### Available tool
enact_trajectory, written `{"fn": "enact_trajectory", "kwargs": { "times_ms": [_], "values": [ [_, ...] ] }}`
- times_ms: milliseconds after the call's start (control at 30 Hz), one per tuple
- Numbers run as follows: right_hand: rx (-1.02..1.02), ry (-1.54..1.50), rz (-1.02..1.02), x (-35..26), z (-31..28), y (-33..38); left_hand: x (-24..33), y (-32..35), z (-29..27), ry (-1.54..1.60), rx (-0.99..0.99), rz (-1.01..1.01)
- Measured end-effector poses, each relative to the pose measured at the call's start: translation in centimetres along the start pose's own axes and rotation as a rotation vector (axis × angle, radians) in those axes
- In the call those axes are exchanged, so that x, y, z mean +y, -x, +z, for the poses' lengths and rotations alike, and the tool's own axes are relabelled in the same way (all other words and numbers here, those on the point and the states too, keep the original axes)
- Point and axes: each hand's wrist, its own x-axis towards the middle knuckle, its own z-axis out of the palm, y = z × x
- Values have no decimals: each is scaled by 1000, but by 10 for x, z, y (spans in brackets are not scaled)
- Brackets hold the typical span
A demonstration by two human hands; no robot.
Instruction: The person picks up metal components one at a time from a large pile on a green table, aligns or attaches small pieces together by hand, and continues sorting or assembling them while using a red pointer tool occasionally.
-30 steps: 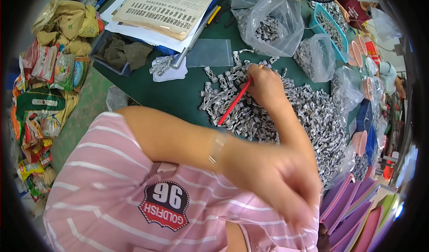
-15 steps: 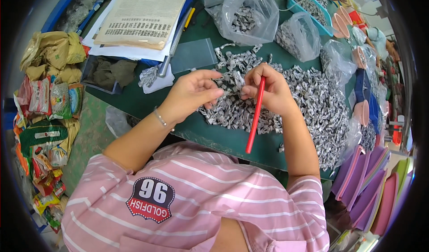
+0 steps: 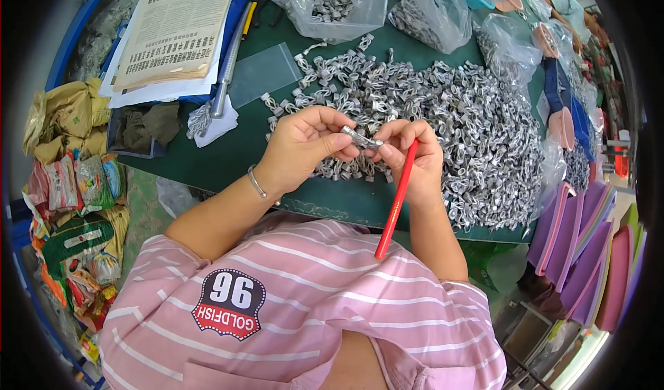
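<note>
The left hand [image 3: 304,144] pinches one end of a small silver metal clip [image 3: 362,140], held just above the near edge of the clip pile [image 3: 443,113] on the green worktop [image 3: 228,155]. The right hand [image 3: 408,155] pinches the other end, fingers curled, with a red pencil-like stick [image 3: 395,200] tucked along its palm and pointing back toward the body. The step in hand looks like working a single clip between both hands. The next move likely calls for a steady two-handed pinch while the stick's tip is brought to the clip.

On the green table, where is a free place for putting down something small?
Green table: bare strip between the white cloth and the left hand, plus the near edge. Right of it, the metal clip pile and bags crowd everything.
</note>
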Motion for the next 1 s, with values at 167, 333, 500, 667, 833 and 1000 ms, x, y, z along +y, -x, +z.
{"fn": "enact_trajectory", "kwargs": {
  "times_ms": [167, 333, 500, 667, 833, 1000],
  "values": [
    [-16, 30, -98, 8, -11, 4, -4, 1, 3, -82, -45, 76],
    [16, 272, -303, 13, -12, 6, -7, 0, 10, -149, -51, 302],
    [62, 386, -456, 8, -4, 8, -10, 2, 5, -209, -4, 145],
    [48, 401, -504, 6, 3, 8, -13, 2, 4, -150, -23, -42],
    [-70, 779, -688, -4, 9, 4, -22, 3, 4, -100, -27, 65],
    [9, 970, -981, -49, -4, -41, -11, 7, 2, -168, 35, 41]
  ]
}}
